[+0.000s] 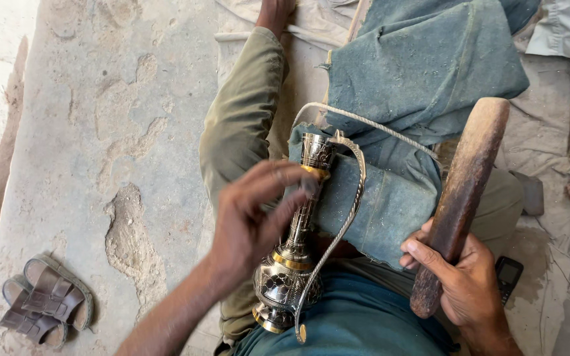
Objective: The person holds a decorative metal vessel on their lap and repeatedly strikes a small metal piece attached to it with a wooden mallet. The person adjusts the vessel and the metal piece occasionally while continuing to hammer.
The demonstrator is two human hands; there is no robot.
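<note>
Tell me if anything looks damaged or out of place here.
The blue cloth under the engraved metal jug has a frayed, torn edge. A phone lies loose on the sheet beside the right hand, close to the wooden mallet. Nothing looks spilled.

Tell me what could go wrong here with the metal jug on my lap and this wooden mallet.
The engraved metal jug lies across the lap on blue cloth, steadied only by the left hand, so it might roll. A swing of the wooden mallet in the right hand could catch the left fingers.

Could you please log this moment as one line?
left hand: fingers on brass ewer's neck | right hand: grips wooden mallet | ewer on lap cloth
</note>
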